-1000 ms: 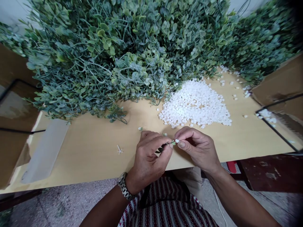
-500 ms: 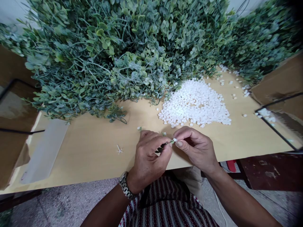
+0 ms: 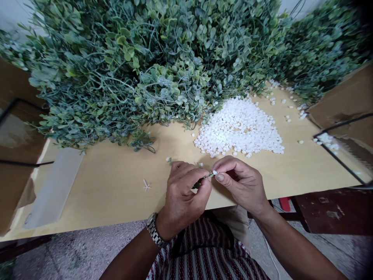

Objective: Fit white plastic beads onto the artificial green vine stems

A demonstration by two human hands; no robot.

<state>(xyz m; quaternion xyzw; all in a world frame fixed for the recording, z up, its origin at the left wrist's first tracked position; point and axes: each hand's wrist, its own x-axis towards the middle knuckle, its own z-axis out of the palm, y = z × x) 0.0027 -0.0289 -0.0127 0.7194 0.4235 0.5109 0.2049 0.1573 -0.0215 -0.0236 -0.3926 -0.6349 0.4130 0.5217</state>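
My left hand (image 3: 188, 190) is closed in a pinch on a small green artificial sprig (image 3: 201, 181), most of it hidden under the fingers. White tips of the sprig show beyond my knuckles. Between thumb and index finger, my right hand (image 3: 241, 181) pinches a tiny white flower (image 3: 215, 172) at the end of a sprig stem. The fingertips of both hands nearly meet there. Just beyond them lies a heap of small white flower pieces (image 3: 240, 128). A little white star-shaped piece (image 3: 147, 185) rests on the table left of my left hand.
A large mass of artificial greenery (image 3: 163, 66) covers the back of the wooden table (image 3: 110, 186). Cardboard with black metal frames stands at the left (image 3: 17, 155) and right (image 3: 346, 101). A translucent plastic strip (image 3: 56, 190) lies at the left, and loose white pieces are scattered at the right.
Both hands hold almost the same place, with the white flower still between them. The sprig's tip beyond my left hand has shifted slightly left.
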